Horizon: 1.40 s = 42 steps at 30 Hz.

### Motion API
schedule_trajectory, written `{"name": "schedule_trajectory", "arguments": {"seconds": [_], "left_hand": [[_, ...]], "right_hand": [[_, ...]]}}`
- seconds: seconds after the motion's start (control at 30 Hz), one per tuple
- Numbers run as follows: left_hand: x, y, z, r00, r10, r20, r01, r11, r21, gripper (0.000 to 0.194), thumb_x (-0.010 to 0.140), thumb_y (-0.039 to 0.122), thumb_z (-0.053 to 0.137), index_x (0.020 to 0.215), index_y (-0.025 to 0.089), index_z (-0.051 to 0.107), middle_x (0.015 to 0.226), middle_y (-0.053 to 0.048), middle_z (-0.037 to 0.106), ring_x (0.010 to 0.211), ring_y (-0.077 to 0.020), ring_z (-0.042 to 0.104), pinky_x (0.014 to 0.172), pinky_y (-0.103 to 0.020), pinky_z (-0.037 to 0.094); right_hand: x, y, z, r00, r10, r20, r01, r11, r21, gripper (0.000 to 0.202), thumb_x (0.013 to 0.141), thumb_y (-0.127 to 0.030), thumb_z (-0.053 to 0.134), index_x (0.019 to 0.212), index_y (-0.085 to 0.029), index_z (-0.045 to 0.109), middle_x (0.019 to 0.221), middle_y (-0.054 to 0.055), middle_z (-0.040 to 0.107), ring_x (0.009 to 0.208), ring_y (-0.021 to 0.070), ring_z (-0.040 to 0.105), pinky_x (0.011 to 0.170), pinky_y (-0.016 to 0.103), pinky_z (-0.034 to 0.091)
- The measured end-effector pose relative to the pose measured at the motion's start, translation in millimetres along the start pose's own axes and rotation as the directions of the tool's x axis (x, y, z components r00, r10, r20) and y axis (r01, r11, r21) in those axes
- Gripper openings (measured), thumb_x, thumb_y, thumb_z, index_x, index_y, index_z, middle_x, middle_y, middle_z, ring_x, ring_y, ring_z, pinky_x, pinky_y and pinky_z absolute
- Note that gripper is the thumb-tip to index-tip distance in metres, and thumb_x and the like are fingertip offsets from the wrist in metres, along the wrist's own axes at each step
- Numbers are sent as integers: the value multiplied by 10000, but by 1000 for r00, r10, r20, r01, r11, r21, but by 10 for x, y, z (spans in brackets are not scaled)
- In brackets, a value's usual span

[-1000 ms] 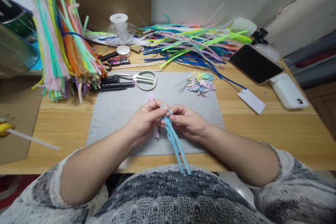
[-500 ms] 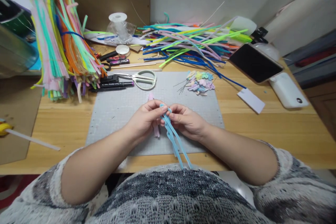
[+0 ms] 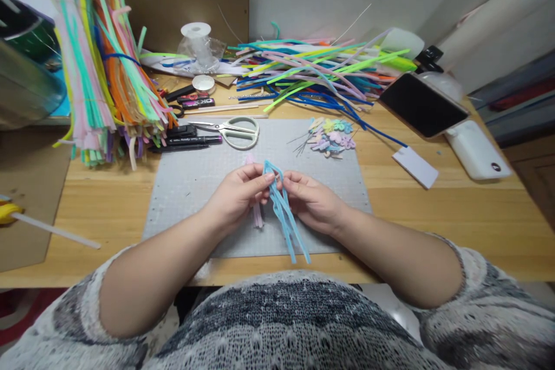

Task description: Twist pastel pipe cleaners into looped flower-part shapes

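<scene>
Between our fingers are the light-blue fuzzy stems [image 3: 299, 236]. Our left hand [image 3: 232, 196] pinches them near the top, thumb against finger; our right hand [image 3: 318, 203] has its thumb and forefinger together on the strand at the other side. The stems are above the grey mat [image 3: 186, 202], near its front edge. At the top they make a narrow bend, lower they cross each other, and two ends hang loose. So we judge this piece is shaped only partly: the bending is begun, the loose ends remain to be worked. Under our left hand lies a pink piece [image 3: 258, 218]; whether it is complete, we cannot tell. Farther, the small pastel shapes [image 3: 336, 140] on wires seem already made. The scissors [image 3: 240, 132] lie idle, and behind the mat is plenty of stems in a loose heap [image 3: 303, 69].
</scene>
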<state>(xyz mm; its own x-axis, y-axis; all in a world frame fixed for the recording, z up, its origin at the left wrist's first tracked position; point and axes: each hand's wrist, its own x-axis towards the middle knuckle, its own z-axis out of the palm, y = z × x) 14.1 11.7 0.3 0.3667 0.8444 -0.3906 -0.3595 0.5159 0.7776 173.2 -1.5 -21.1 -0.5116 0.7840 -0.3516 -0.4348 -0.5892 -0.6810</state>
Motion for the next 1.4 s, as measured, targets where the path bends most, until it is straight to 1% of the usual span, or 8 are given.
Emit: {"name": "schedule_trajectory", "arguments": {"seconds": [0.17, 0.3, 0.47, 0.7, 0.9, 1.23, 1.33, 1.4], "left_hand": [[-18, 2, -3, 998, 60, 13, -61, 993, 98, 160, 701, 232, 721, 699, 127, 600, 606, 13, 621, 479, -47, 498, 471, -169, 408], [-46, 3, 8, 997, 78, 20, -80, 984, 159, 170, 705, 227, 718, 716, 130, 580, 629, 8, 632, 480, -60, 531, 453, -178, 420], [-49, 7, 14, 996, 86, 19, -88, 991, 97, 217, 733, 276, 695, 855, 156, 561, 641, 27, 636, 448, -54, 527, 434, -166, 430], [-27, -9, -7, 994, 108, 19, -109, 989, 105, 215, 726, 274, 710, 792, 143, 553, 635, 30, 632, 437, -47, 528, 435, -160, 436], [-15, -40, -15, 993, 113, 25, -115, 983, 146, 229, 707, 288, 729, 774, 137, 569, 661, 28, 623, 443, -44, 521, 427, -162, 435], [-31, -5, 5, 993, 120, 6, -120, 977, 177, 237, 692, 298, 737, 754, 139, 573, 647, 22, 617, 454, -51, 512, 433, -175, 433], [-20, 4, -3, 989, 144, -31, -138, 981, 136, 253, 683, 289, 749, 806, 143, 583, 626, 26, 618, 482, -58, 529, 453, -166, 432], [-16, 6, -3, 992, 120, -50, -116, 991, 72, 299, 679, 297, 755, 882, 155, 586, 641, 25, 632, 513, -70, 558, 475, -170, 439]], "right_hand": [[-9, -15, -1, 1000, 27, 0, -27, 1000, -1, 267, 741, -387, 718, 713, -145, 609, 654, 2, 616, 594, 102, 556, 593, 231, 416], [-16, -32, 17, 1000, 1, 1, -1, 1000, 14, 236, 716, -348, 740, 756, -147, 623, 675, -2, 627, 593, 97, 567, 569, 215, 416], [-30, -48, 29, 998, 43, 36, -44, 999, 22, 191, 752, -312, 710, 773, -151, 610, 697, 12, 657, 618, 117, 614, 579, 228, 459], [-57, -57, 39, 991, -24, 129, 25, 1000, -3, 156, 797, -270, 666, 893, -150, 640, 796, 49, 704, 739, 138, 662, 697, 248, 492], [-41, -33, 16, 995, -48, 82, 50, 999, -16, 183, 748, -281, 718, 867, -168, 636, 784, 28, 708, 744, 147, 666, 700, 273, 489], [-32, -42, 22, 998, 7, 67, -8, 1000, 12, 221, 718, -321, 746, 848, -174, 645, 762, 21, 701, 712, 142, 646, 682, 272, 466], [-25, -38, 21, 997, 49, 56, -49, 999, -1, 221, 719, -329, 744, 818, -158, 646, 750, 18, 685, 666, 119, 611, 634, 242, 438], [-22, -30, 21, 999, 32, 30, -32, 999, -18, 211, 717, -320, 748, 801, -159, 641, 752, 10, 676, 639, 103, 587, 608, 228, 419]]}}
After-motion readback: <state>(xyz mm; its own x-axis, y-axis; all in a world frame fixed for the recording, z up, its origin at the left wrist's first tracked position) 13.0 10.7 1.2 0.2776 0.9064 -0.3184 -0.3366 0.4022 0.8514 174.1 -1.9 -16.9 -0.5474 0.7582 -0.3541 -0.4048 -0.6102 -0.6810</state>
